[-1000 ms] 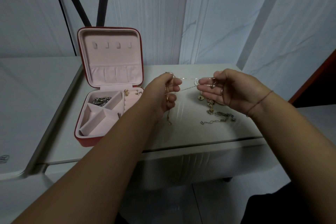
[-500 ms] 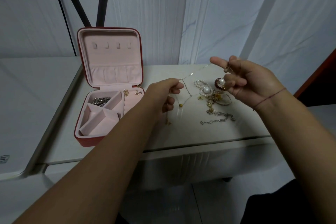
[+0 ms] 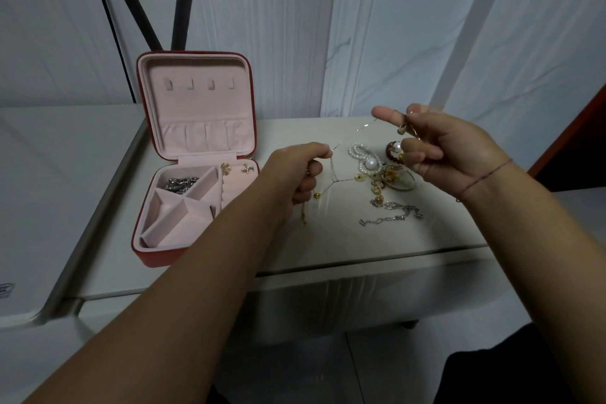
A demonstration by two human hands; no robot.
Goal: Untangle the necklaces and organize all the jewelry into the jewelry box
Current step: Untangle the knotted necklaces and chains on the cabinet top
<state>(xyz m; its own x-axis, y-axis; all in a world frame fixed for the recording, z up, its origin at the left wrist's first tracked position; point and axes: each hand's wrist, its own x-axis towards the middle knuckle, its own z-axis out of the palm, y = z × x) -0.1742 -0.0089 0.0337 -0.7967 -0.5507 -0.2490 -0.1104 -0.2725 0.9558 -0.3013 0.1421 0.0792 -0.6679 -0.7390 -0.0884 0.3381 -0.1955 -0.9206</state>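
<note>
The left hand (image 3: 292, 174) pinches one end of a thin chain (image 3: 355, 134). The right hand (image 3: 452, 154) pinches the other end, up over the desk (image 3: 328, 249). More jewelry (image 3: 370, 162) lies under it, right of the open box (image 3: 196, 102).

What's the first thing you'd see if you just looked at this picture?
Two hands jump out first: the left hand and right hand stretch a thin gold chain between them above the white table. Just under the right hand lies a tangled pile of jewelry with big pearls, and at the left stands an open red jewelry box with pink lining.
</note>
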